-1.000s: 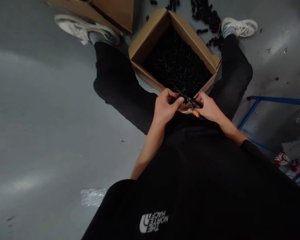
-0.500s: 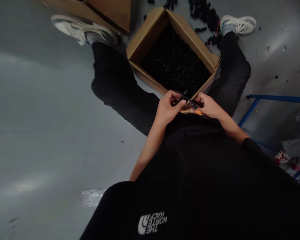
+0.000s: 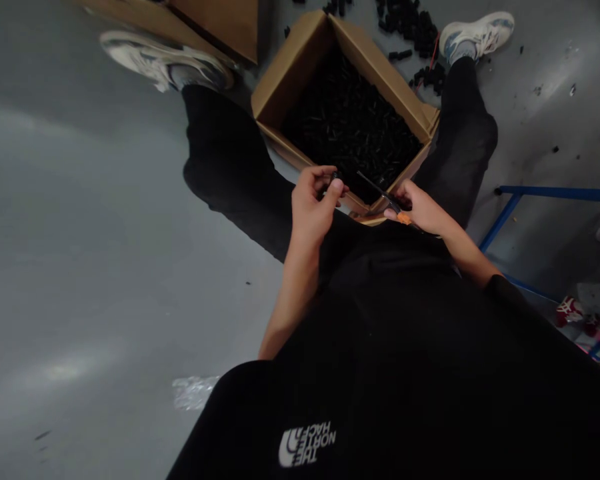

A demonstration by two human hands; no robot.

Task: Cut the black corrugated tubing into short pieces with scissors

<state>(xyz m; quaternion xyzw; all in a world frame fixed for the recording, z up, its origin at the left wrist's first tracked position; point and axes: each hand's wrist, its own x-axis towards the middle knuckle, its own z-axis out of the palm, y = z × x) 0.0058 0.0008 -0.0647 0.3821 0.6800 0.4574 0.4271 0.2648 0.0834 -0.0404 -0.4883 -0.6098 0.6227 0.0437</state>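
My left hand [image 3: 315,200] is closed, thumb against fingers, on a small black plastic piece [image 3: 336,176] that mostly hides in the grip. In my right hand [image 3: 417,205] is a thin dark pointed tool [image 3: 375,187] with an orange part [image 3: 404,218] near the palm; its exact kind is not clear. The tool's tip points up and left, apart from my left hand. Both hands are above the near corner of an open cardboard box [image 3: 275,87], which holds a heap of small black pieces [image 3: 350,127].
My legs spread around the box, with a shoe [image 3: 477,35] on the right. Loose black pieces [image 3: 410,27] lie on the floor behind the box. Another cardboard box [image 3: 225,27] stands upper left. A blue metal frame [image 3: 560,194] is at right, and clear plastic [image 3: 193,392] lies lower left.
My left hand has moved left and slightly up, away from the tool, with the black piece in its fingers. My right hand has shifted slightly right, still holding the tool.
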